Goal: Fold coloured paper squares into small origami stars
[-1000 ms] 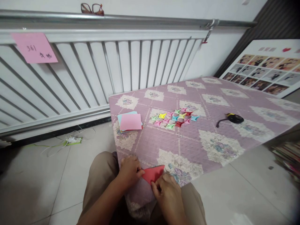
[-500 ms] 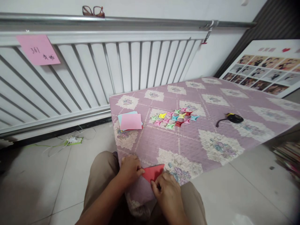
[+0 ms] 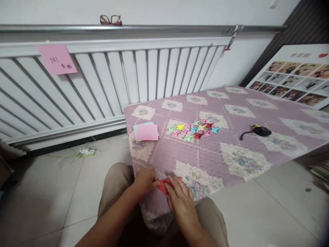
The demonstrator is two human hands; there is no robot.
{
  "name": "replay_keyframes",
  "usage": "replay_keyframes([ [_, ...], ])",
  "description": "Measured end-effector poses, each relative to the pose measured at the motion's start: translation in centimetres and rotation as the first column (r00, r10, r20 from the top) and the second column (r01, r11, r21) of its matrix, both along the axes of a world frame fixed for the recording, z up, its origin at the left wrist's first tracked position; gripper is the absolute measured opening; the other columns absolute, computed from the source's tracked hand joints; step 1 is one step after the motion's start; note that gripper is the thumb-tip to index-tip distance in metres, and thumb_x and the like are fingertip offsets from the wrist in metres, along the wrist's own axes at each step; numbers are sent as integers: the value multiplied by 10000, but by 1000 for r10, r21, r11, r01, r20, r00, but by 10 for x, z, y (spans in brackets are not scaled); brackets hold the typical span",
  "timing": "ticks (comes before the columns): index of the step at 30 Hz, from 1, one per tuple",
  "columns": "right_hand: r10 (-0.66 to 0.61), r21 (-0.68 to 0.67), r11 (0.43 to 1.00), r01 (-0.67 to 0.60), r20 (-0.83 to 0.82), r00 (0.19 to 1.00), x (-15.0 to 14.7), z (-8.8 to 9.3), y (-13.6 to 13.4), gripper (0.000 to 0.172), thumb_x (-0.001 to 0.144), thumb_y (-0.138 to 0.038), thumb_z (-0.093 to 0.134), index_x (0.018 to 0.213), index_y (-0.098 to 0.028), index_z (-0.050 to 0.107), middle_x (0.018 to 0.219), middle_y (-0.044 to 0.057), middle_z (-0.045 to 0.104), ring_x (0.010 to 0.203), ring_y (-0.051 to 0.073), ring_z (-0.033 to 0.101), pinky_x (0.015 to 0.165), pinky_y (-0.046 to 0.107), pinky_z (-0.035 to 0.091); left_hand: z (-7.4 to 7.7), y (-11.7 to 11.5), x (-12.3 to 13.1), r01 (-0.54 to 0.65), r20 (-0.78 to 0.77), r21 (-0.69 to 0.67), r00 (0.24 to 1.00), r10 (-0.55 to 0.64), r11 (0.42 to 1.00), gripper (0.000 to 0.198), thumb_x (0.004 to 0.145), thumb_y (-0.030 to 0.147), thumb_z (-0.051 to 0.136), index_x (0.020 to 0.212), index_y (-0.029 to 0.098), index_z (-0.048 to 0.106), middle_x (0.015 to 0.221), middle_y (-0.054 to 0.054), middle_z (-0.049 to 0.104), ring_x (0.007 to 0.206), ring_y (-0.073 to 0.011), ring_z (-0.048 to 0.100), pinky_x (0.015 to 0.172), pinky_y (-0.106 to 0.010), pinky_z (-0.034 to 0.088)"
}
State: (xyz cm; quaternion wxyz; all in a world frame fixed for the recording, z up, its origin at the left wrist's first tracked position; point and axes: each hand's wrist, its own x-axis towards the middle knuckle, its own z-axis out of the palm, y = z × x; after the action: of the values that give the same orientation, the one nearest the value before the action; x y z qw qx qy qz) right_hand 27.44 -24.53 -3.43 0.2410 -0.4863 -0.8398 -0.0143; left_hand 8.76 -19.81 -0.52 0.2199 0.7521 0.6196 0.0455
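Note:
A piece of folded red paper (image 3: 162, 187) lies at the near edge of the cloth-covered table, between my two hands. My left hand (image 3: 146, 180) pinches its left corner between thumb and fingers. Over the right part of the paper rests my right hand (image 3: 180, 197), fingers stretched out and thumb on the paper, hiding much of it. Beyond my hands, to the left, is a stack of coloured paper sheets with a pink sheet (image 3: 147, 132) on top. Several small folded paper pieces (image 3: 194, 130) in many colours lie in rows near the table's middle.
A black object with a strap (image 3: 262, 131) lies on the right of the patterned tablecloth (image 3: 210, 154). Behind the table is a white radiator (image 3: 151, 73); glasses (image 3: 111, 20) rest on its pipe. A power strip (image 3: 86, 152) lies on the floor.
My right hand has moved up and flattened over the red paper, covering more of it. My left hand still holds the left corner. The camera view has shifted slightly.

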Motion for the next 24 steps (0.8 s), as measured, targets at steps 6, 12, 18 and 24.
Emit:
replay_keyframes([
  [6,161,-29,987,-159,52,986,9,-12,4,395,861,-61,449,1173,-256,594,1241,-5,630,1176,226,510,945,404,265,3,-1,-1,8,-26,16,1000,-7,1000,214,785,412,646,749,201,649,911,-34,622,918,-218,542,798,-326,356],
  [12,185,-128,977,-169,125,975,15,-12,-1,451,849,-120,487,1277,-255,529,1344,22,546,1246,243,462,974,439,292,-1,-4,-13,-46,-78,40,996,49,998,240,799,451,635,815,211,637,962,-35,601,970,-241,530,832,-369,359],
  [18,224,-232,957,-176,203,953,15,-4,-6,560,818,-275,616,1348,-335,445,1423,28,458,1302,301,385,1008,544,276,3,-5,-19,-10,-108,112,994,22,994,232,819,422,626,858,194,610,965,-47,597,964,-249,521,845,-400,373],
  [24,218,-289,945,-151,217,951,12,-1,-6,600,805,-308,637,1366,-332,426,1451,43,420,1321,323,344,1024,592,250,5,-33,3,187,-106,213,980,-168,959,155,925,226,479,1045,231,577,1128,-24,563,1069,-204,471,945,-351,358],
])
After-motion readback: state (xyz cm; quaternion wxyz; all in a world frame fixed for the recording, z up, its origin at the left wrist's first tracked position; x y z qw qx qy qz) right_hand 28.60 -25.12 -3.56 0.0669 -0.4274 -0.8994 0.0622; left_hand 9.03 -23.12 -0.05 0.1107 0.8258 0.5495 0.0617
